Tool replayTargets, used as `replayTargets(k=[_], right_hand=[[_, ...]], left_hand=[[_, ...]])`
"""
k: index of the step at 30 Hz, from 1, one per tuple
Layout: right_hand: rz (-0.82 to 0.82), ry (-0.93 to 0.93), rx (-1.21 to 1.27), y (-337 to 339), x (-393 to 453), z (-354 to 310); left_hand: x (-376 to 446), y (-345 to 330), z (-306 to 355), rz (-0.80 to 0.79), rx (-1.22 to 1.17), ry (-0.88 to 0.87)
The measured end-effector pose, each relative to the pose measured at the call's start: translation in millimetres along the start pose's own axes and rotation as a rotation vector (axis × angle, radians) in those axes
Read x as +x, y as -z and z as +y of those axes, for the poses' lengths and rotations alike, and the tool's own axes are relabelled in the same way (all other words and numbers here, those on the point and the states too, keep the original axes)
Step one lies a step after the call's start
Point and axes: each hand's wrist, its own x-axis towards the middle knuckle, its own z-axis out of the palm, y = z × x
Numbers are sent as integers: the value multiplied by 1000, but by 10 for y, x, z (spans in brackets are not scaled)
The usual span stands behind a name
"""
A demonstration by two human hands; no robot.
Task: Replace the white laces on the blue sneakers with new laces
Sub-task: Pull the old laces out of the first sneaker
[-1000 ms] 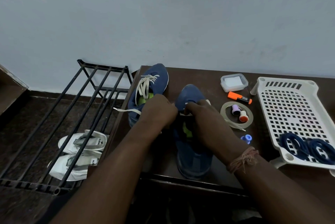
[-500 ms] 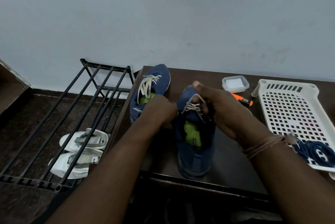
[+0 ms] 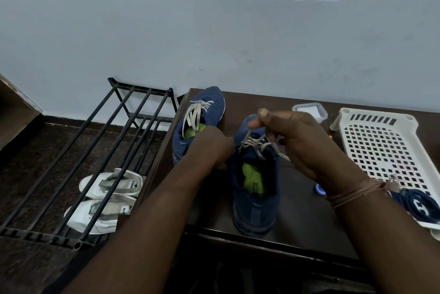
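Two blue sneakers stand on the dark table. The near sneaker has a green insole and a loosened white lace. My right hand is raised over its tongue, thumb and fingers pinched on a strand of that lace. My left hand is closed against the sneaker's left collar, fingers hidden behind the wrist. The far sneaker sits behind it at the table's left edge, white lace threaded. Coiled dark blue laces lie in the white tray.
A white perforated tray stands at the right. A small clear lidded box sits at the back. A blue cap lies by my right wrist. Left of the table is a black metal rack over white sandals.
My right hand rose from the near sneaker's tongue and pulled the white lace up and loose. My left hand stayed by the collar. The view shifted slightly.
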Motion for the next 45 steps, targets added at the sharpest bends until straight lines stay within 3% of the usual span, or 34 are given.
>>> replayTargets(k=[1,2,4,7,9,12,15,16,18,20,22,27,29,32,36,39,42,45], right_hand=[[12,86,82,-2,2,-28],[15,162,197,9,11,-43],[-9,260,433,36,26,-72],[-75,178,640,45,13,-87],[-104,108,545,34,-3,-66],[-65,188,371,-24,-26,-58],[-47,252,498,-78,-63,-166],[-67,262,532,-79,-63,-193],[-91,272,540,-56,-58,-196],[-22,230,364,-11,-39,-145],[71,137,-47,33,-6,-57],[17,-128,-750,81,18,193],[-38,-244,-771,105,19,255],[2,-268,-793,119,42,258],[67,-272,-811,102,32,251],[104,-256,-802,92,21,261],[105,-265,-818,103,15,244],[138,-276,-829,125,29,251]], left_hand=[[-38,21,59,-10,-63,-7],[-95,88,101,-65,-233,117],[-79,80,26,-52,-287,88],[-89,112,58,-57,-423,200],[-116,49,63,-23,-494,168],[-142,62,78,-18,-456,123],[-156,91,74,-59,-427,77],[-125,68,58,-12,-553,146],[-54,18,41,57,-433,145],[-76,40,78,99,-337,19],[-113,45,129,180,-375,-107],[-127,-17,183,271,-122,-312],[-144,-9,204,344,-109,-339],[-153,11,241,386,-220,-282],[-188,49,252,176,-652,-132],[-231,97,288,55,-794,-171],[-243,117,349,42,-733,-214],[-184,87,277,189,-410,-252]])
